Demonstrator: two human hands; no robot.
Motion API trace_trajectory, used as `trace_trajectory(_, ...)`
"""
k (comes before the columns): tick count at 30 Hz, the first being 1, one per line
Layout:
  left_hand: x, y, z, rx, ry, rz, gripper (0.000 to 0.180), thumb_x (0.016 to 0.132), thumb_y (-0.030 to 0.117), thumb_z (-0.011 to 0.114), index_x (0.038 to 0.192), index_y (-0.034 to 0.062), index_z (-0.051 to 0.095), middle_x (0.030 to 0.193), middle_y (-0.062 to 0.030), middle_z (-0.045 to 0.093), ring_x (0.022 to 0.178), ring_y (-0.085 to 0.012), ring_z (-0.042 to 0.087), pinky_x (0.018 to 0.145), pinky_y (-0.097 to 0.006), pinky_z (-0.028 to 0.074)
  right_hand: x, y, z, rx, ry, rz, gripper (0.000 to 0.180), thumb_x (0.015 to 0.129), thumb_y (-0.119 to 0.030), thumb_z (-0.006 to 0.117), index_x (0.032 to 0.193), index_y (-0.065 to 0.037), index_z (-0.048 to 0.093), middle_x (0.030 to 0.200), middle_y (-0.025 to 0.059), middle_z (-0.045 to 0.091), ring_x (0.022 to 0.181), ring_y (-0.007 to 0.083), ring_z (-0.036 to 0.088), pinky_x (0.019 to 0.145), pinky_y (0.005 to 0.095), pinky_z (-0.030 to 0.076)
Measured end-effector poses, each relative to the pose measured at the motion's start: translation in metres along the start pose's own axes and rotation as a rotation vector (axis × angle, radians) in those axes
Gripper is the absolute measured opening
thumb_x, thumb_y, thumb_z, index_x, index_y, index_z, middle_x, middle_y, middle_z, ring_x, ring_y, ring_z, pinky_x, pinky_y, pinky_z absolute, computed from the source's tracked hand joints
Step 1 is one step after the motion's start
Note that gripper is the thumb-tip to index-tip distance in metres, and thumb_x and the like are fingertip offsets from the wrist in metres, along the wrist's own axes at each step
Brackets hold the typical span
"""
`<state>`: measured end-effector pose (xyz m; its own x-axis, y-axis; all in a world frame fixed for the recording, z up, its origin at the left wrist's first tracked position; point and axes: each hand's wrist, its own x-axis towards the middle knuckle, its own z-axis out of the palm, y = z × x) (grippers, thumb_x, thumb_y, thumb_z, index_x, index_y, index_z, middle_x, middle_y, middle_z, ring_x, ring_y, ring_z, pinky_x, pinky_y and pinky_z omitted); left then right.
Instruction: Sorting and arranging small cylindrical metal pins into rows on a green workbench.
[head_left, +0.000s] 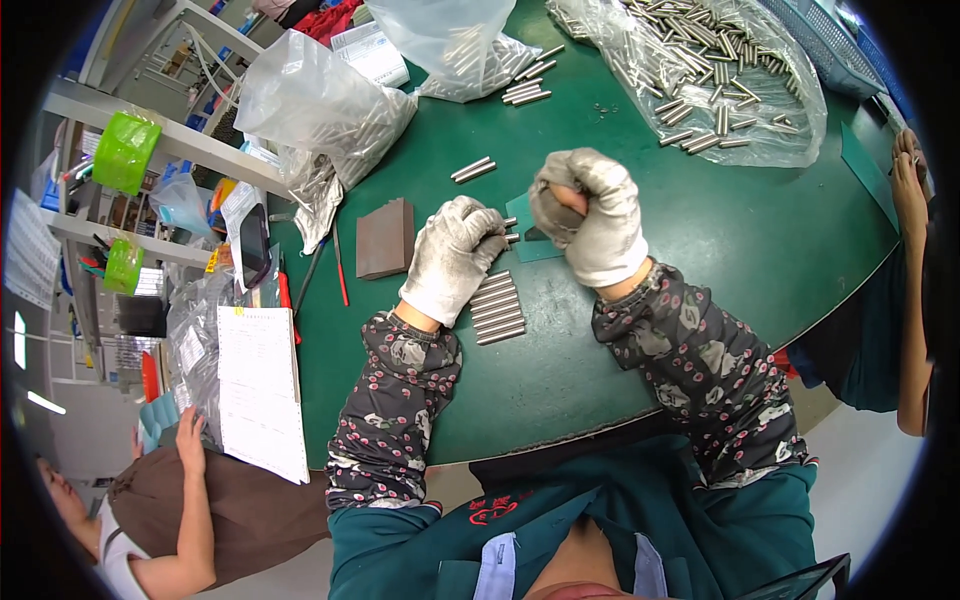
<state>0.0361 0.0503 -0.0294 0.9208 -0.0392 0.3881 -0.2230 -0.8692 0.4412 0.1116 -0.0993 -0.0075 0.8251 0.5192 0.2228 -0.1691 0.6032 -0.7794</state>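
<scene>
My left hand (455, 255), in a whitish work glove, is closed over short metal pins (511, 238); two pin ends stick out past its fingertips. Just below it a row of several silvery pins (498, 308) lies side by side on the green table. My right hand (592, 215), gloved too, is curled into a fist to the right of the left hand, and whatever it may hold is hidden. Between and partly under the hands is a flat teal piece (540, 250). Left of my left hand rests a brown block (385, 238).
Two loose pins (473, 169) lie beyond my hands. Plastic bags of pins (325, 95) stand at the far left, and an opened bag (790, 140) with many pins spreads far right. Papers (262, 390) and a phone (254, 245) lie left. Other people are at both sides.
</scene>
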Motion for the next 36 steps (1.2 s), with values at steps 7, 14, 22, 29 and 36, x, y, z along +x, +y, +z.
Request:
trace_trajectory(7, 0.003, 0.03, -0.031, 0.087, -0.165, -0.188, 0.02, 0.063, 0.007, 0.069, 0.079, 0.0031, 0.058, 0.076, -0.0087, 0.054, 0.072, -0.0239, 0.055, 0.065, -0.032, 0.045, 0.001, -0.003, -0.007, -0.026, -0.061, 0.012, 0.04, 0.084, -0.033, 0.041, 0.052, -0.011, 0.031, 0.047, -0.0014, 0.027, 0.04, 0.0085, 0.025, 0.039, 0.0241, 0.018)
trace_trajectory(14, -0.004, 0.02, -0.033, -0.044, -0.411, -0.287, 0.017, 0.066, 0.013, 0.067, 0.079, 0.0068, 0.06, 0.078, -0.008, 0.056, 0.079, -0.0268, 0.055, 0.07, -0.036, 0.045, 0.0, -0.006, -0.003, -0.038, -0.063, 0.043, 0.043, 0.084, -0.037, 0.039, 0.052, -0.01, 0.031, 0.048, -0.0012, 0.027, 0.041, 0.0084, 0.026, 0.039, 0.0244, 0.018)
trace_trajectory(22, -0.002, 0.008, -0.005, -0.022, -0.031, -0.124, 0.014, 0.065, 0.005, 0.066, 0.078, 0.0064, 0.06, 0.075, -0.0071, 0.056, 0.074, -0.0251, 0.056, 0.066, -0.034, 0.045, 0.0, -0.007, -0.004, -0.036, -0.076, 0.01, 0.041, 0.083, -0.034, 0.04, 0.052, -0.01, 0.031, 0.048, -0.0013, 0.027, 0.041, 0.0083, 0.026, 0.04, 0.0241, 0.018)
trace_trajectory(29, -0.003, 0.006, -0.003, -0.061, -0.014, -0.122, 0.015, 0.065, 0.004, 0.066, 0.079, 0.0055, 0.06, 0.075, -0.0073, 0.057, 0.073, -0.025, 0.056, 0.064, -0.034, 0.045, -0.002, -0.005, -0.006, 0.002, -0.153, 0.037, 0.04, 0.083, -0.032, 0.041, 0.052, -0.01, 0.031, 0.048, -0.0009, 0.027, 0.041, 0.0087, 0.025, 0.04, 0.024, 0.017)
trace_trajectory(36, -0.002, 0.006, -0.004, -0.066, -0.013, -0.119, 0.015, 0.065, 0.003, 0.067, 0.078, 0.0048, 0.059, 0.074, -0.0077, 0.056, 0.072, -0.0258, 0.056, 0.064, -0.034, 0.045, -0.002, 0.0, -0.006, 0.015, -0.156, 0.03, 0.04, 0.081, -0.032, 0.044, 0.051, -0.009, 0.03, 0.049, -0.0003, 0.026, 0.042, 0.0093, 0.025, 0.041, 0.0248, 0.018)
